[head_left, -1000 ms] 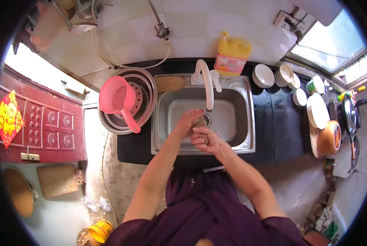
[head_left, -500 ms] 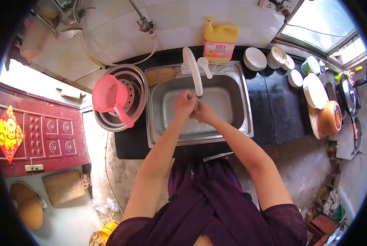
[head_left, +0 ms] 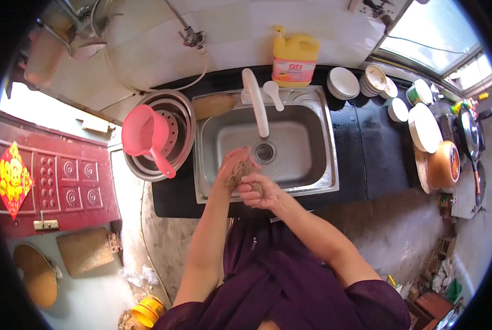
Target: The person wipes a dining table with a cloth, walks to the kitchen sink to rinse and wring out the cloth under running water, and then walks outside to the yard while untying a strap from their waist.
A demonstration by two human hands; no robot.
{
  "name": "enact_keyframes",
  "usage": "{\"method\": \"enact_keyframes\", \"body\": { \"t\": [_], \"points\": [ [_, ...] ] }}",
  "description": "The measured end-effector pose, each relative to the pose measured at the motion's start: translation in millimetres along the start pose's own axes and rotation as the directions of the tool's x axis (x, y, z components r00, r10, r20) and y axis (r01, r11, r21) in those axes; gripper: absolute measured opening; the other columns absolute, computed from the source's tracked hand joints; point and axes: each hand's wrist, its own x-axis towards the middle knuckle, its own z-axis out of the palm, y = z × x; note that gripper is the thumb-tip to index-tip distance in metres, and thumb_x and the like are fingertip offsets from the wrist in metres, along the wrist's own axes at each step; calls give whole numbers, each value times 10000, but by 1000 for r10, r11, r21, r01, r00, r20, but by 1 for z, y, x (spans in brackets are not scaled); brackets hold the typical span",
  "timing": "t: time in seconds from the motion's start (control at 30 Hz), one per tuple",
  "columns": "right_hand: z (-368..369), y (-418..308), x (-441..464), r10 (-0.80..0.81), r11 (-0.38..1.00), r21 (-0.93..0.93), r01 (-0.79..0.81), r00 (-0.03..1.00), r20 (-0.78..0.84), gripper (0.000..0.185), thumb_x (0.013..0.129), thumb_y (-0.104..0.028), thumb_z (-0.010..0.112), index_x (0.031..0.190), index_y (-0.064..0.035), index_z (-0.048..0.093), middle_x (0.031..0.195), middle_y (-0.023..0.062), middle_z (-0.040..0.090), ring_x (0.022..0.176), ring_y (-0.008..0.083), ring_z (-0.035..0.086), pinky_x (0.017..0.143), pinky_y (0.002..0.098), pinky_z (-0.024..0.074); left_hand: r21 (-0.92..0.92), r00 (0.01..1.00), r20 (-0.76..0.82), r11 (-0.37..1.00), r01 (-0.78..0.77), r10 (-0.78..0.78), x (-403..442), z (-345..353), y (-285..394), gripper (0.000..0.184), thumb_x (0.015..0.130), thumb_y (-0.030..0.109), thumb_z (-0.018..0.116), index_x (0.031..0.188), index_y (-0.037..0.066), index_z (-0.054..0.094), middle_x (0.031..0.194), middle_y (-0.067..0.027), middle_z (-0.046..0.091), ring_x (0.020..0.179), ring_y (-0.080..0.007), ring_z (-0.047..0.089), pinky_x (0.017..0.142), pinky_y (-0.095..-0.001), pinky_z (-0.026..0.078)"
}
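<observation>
A brown cloth (head_left: 237,172) is being gripped by the right hand (head_left: 261,192); the left hand (head_left: 232,159) is being partly covered, its grip unclear.

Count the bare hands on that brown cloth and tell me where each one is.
2. The left hand is at the upper end of the brown cloth; the right hand grips its lower right, near the front rim of the sink.
</observation>
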Motion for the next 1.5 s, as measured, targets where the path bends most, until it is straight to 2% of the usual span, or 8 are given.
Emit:
{"method": "enact_keyframes", "body": {
  "t": [0.2,0.33,0.5,0.6,0.8,1.0,1.27,1.5],
  "points": [
    [-4,-22,7,-312,689,-723,42,918,-243,102,812,-133,582,750,-89,514,543,20,475,342,120,365,349,270,280,517,903,-395,854,65,170,35,7,-2,332,819,276,682,627,42,545,570,-52,548,511,-175,521,553,-332,454],
    [-20,-15,22,-743,-23,-993,115,663,94,210,797,-187,645,962,-78,574,667,78,556,577,245,547,544,363,432,876,708,-391,473,91,588,45,14,-19,425,761,330,655,592,-44,545,505,-107,494,549,-179,538,593,-369,459],
    [-25,-18,5,-865,-375,-841,-390,474,165,507,769,-246,691,1226,-85,541,1137,189,613,1025,344,601,835,432,482,423,891,-400,906,-27,214,7,32,9,384,801,365,717,919,13,620,826,-97,626,783,-164,593,706,-346,479],
    [28,-10,-15,-678,-32,-958,-284,711,-188,606,750,-242,721,1289,-71,501,1276,186,547,1097,324,583,858,417,485,113,980,-190,993,-38,59,-39,5,20,424,841,330,716,1120,45,570,1008,-71,609,897,-164,589,766,-320,487],
    [49,57,6,-550,741,-526,417,826,-119,444,869,-183,608,1274,-29,508,1232,96,584,1124,228,575,960,400,461,263,963,-178,953,-150,201,-147,-23,58,260,842,118,697,1047,34,562,937,-31,622,866,-114,588,768,-260,482],
    [49,92,33,-696,709,-229,667,713,-82,391,861,-103,528,1250,-65,500,1204,97,587,1140,270,556,973,454,449,625,804,-134,679,-385,579,-225,-130,27,134,836,3,625,892,35,507,919,-52,651,906,-104,602,765,-240,480],
    [126,166,72,-639,550,-539,638,737,219,324,942,-196,574,1233,-62,533,1172,59,607,1096,186,570,983,360,420,522,868,-62,757,-392,492,-270,-115,35,561,738,202,779,1236,88,546,1071,-50,645,966,-160,603,834,-270,473],
    [117,184,69,-816,329,-678,657,559,145,239,936,-83,555,1174,-75,573,1106,50,621,1009,162,601,825,342,520,987,697,-42,136,-80,716,-326,-115,60,317,734,145,699,1034,61,638,839,-101,613,815,-258,612,703,-355,502]
  ]
}}
